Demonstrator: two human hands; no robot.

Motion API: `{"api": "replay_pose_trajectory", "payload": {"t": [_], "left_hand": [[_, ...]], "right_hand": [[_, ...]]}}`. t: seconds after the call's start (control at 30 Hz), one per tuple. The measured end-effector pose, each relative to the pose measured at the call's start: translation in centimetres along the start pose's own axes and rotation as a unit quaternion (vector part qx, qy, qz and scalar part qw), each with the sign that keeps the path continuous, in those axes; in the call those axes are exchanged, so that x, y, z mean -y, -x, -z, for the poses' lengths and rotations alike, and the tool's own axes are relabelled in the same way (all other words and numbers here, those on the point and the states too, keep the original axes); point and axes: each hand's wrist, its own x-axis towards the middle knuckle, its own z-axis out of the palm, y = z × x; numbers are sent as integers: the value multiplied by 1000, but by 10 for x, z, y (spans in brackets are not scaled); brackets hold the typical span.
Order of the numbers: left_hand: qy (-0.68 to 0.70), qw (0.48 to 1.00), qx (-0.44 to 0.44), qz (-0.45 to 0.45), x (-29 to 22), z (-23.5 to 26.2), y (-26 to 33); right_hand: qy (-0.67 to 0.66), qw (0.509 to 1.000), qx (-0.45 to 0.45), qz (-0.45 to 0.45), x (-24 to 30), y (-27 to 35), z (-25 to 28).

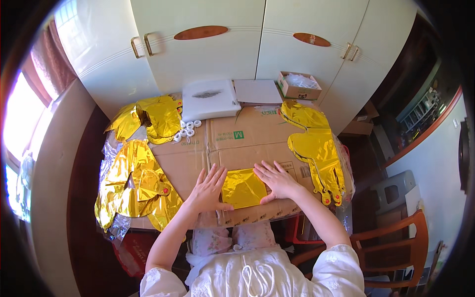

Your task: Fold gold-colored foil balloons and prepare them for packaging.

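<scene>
A gold foil piece (243,188), folded into a flat rectangle, lies on the cardboard-covered table in front of me. My left hand (208,192) rests flat along its left edge, fingers stretched out and thumb at the lower left corner. Against the right edge lies my right hand (278,182), its fingers spread and its thumb near the lower right corner. Neither hand grips anything. On the right are flat gold foil balloons (316,148) with small red dots at their lower tips. Crumpled gold foil balloons (136,183) cover the left side, with more foil (158,116) behind them.
Small white rolls (187,131) sit beside the back left foil. Along the back stand a stack of white plastic bags (208,101), a flat pale stack (257,92) and a small carton (299,86) holding clear plastic. A wooden chair (396,242) is at the right, white cabinets (198,54) behind.
</scene>
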Motion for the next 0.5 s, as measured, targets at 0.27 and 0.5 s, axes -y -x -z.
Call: {"api": "replay_pose_trajectory", "payload": {"t": [0.27, 0.5], "left_hand": [[-104, 993, 58, -14, 5, -8, 0], [-97, 990, 97, -14, 7, 0, -2]], "right_hand": [[4, 1000, 6, 5, -4, 2, -1], [7, 1000, 29, 1, -3, 2, 3]]}}
